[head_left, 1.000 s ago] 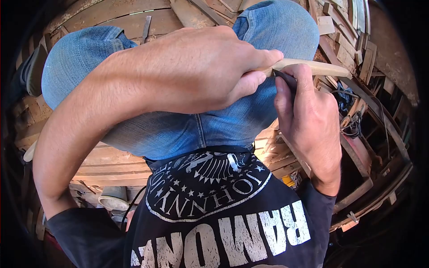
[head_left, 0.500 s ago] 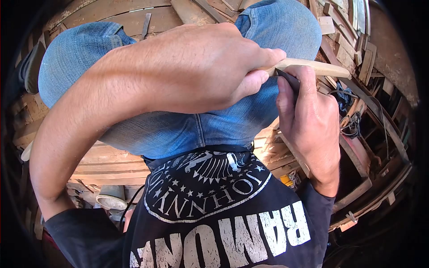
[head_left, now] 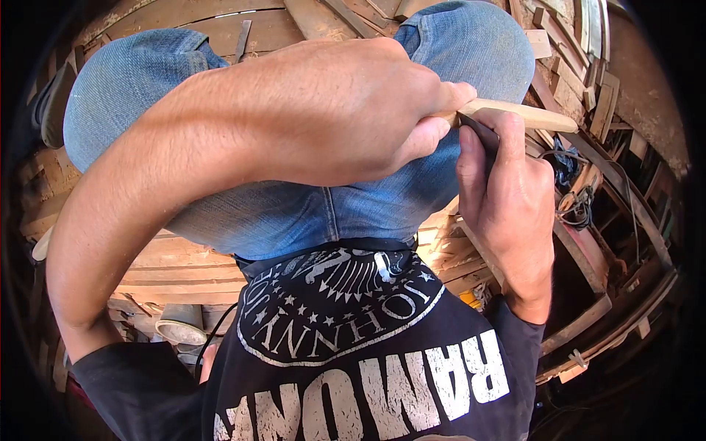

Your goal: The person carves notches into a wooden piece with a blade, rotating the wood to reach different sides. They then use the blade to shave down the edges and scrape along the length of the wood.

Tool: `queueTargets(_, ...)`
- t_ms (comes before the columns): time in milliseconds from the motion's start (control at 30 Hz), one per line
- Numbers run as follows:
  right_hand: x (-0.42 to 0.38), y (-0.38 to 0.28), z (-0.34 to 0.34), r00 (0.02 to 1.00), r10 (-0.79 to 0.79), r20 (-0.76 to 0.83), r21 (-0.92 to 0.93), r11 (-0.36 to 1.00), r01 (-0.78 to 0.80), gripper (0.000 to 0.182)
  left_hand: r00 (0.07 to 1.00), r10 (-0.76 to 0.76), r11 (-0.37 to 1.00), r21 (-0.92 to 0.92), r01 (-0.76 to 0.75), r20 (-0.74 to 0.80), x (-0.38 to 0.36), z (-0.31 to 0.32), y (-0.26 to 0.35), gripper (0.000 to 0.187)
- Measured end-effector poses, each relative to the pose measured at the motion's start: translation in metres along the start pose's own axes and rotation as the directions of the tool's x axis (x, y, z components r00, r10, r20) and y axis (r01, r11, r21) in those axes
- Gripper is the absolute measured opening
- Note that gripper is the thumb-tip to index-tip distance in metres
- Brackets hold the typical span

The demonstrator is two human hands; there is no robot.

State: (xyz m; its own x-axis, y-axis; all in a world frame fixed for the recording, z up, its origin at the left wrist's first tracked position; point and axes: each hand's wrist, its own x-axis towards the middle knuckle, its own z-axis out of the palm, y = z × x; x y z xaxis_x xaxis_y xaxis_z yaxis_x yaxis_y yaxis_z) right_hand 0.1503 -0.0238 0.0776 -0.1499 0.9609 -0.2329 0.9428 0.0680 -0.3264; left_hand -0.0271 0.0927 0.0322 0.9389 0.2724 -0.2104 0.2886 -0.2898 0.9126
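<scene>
My left hand [head_left: 360, 110] reaches across my lap, its thumb and fingers closed on one end of a slim, pale piece of wood [head_left: 540, 117]. The wood's tapered far end points right, over my right knee. Below the wood, my right hand [head_left: 511, 195] is closed around a dark knife blade [head_left: 479, 134], with the thumb along its side and the index finger bent up against the wood. The blade's tip meets the wood close to my left fingertips. Any handle is hidden in my right palm.
My jeans-clad knees [head_left: 471, 44] are beneath the work. Wood offcuts [head_left: 604, 103] pile up at the right, near a tangle of wire [head_left: 577, 202]. A round container [head_left: 181, 325] stands at lower left by stacked boards [head_left: 176, 268].
My left hand has shifted slightly right, and the wood's tip has dipped a little. The blade stays against the wood; both grips are unchanged.
</scene>
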Motion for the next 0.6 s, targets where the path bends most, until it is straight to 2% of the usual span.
queueTargets(167, -0.0026, -0.0007, -0.0036, 0.997, 0.041, 0.061, -0.088, 0.995, -0.036, 0.022, 1.000, 0.023, 1.000, 0.003, -0.023, -0.011, -0.0008, 0.0010, 0.0013, 0.024)
queueTargets(567, -0.0013, -0.0049, -0.0094, 0.994, 0.047, 0.097, -0.133, 0.990, -0.034, 0.019, 0.999, 0.026, 1.000, 0.006, -0.026, -0.020, -0.0013, 0.0052, -0.0010, 0.022)
queueTargets(600, -0.0013, -0.0048, -0.0088, 0.994, 0.046, 0.098, -0.133, 0.991, -0.033, 0.019, 0.995, 0.075, 0.996, 0.051, -0.072, -0.068, -0.0001, 0.0092, -0.0045, 0.028)
